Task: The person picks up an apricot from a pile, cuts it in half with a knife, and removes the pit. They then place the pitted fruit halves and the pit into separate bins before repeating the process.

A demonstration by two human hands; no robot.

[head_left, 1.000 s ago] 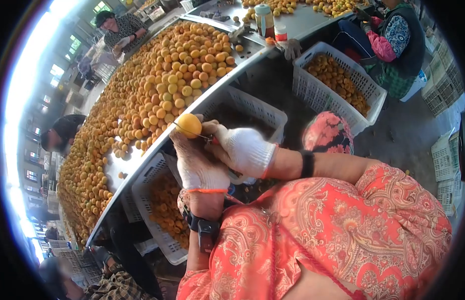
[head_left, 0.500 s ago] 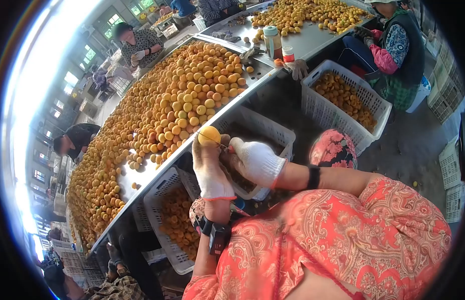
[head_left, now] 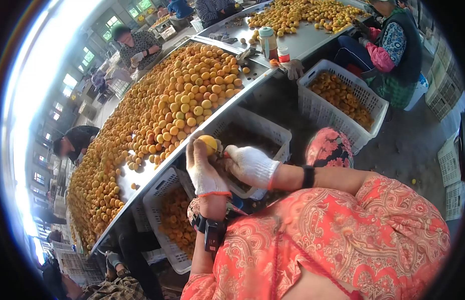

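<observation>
My left hand (head_left: 201,172), in a white glove, holds a yellow-orange apricot (head_left: 208,144) up between its fingers, in front of the sorting table's edge. Close against the fruit's right side is my right hand (head_left: 253,167), also gloved, with its fingers closed on a small thin-bladed tool (head_left: 226,154). Most of that tool is hidden by the glove. Below the hands stands a white crate (head_left: 277,135) with dark orange pieces inside. A second crate (head_left: 155,212), left of my left wrist, contains opened apricot halves (head_left: 178,215).
A metal table (head_left: 132,178) carries a large heap of whole apricots (head_left: 167,107). A bottle (head_left: 267,42), a red-and-white cup (head_left: 283,54) and a grey glove (head_left: 293,68) lie near its corner. Another crate (head_left: 377,122) of halves stands right. Co-workers sit around the tables.
The apricot and both hands have shifted slightly down. My left fingers now wrap further round the fruit, and the thin line seen across it before no longer shows.
</observation>
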